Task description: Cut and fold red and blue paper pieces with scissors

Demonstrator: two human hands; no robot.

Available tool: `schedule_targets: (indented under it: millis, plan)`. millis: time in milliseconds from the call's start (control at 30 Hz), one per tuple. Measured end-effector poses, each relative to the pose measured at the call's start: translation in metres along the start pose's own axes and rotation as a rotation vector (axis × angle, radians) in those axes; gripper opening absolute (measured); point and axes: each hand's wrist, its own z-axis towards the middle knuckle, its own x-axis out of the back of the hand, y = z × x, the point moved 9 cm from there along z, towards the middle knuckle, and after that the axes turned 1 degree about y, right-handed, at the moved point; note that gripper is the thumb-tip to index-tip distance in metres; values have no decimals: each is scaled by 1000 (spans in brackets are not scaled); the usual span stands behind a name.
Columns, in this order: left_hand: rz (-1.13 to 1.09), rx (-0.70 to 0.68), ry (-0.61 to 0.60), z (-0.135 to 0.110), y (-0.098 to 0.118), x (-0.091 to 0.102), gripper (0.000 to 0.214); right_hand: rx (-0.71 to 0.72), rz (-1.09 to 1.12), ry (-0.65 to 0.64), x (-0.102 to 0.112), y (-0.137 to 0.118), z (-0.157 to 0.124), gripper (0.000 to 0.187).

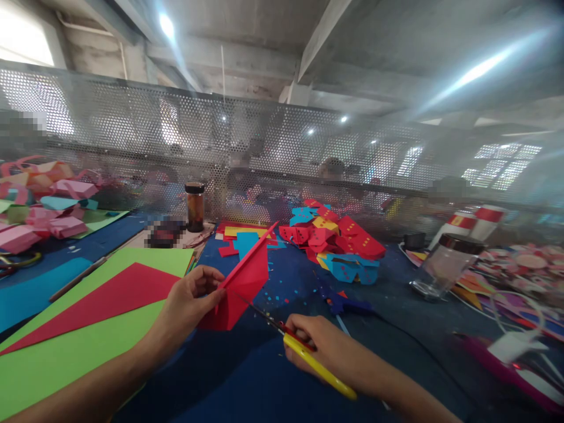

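Note:
Between the thumb and fingers of my left hand (196, 296) is a folded piece of red paper (249, 273), tilted up over the blue table. My right hand (319, 346) grips a pair of scissors (315, 364) with yellow and red handles. Their dark blades point left, with the tips at the red paper's lower right edge; whether they touch it I cannot tell. Left of my left hand, a flat red paper piece (99, 302) lies on green sheets (79, 373). Small blue and red scraps are scattered beyond the scissors.
Red, blue and yellow paper shapes (339, 235) are heaped at the back. A blue glue gun (348, 302) trails a cable rightward. A clear jar (449, 264) stands right, a dark-lidded jar (195, 208) back left. Pink paper pieces (61, 205) pile far left. A perforated metal screen (264, 153) runs behind.

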Motion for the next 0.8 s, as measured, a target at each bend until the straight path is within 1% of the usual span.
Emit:
schedule_targets:
  millis: [100,300,400,567,700,800]
  plan:
    - [-4,4,3,0,0,0,27,2,-14,19,1,1,0,3]
    - [-8,25,1,-1,1,0,28,-8,21,-5,-1,-1,-1,3]
    - [-10,29,4,-1,1,0,28,-17,29,-2,-1,0,-1,4]
    - [-15,43,2,-1,1,0,31,8,22,16,-1,2,1,5]
    - [-17,52,8,-1,1,0,32,-2,64,-9,-3,4,1,7]
    - [-23,59,8,-1,0,0,32,-2,53,-6,-2,5,2,6]
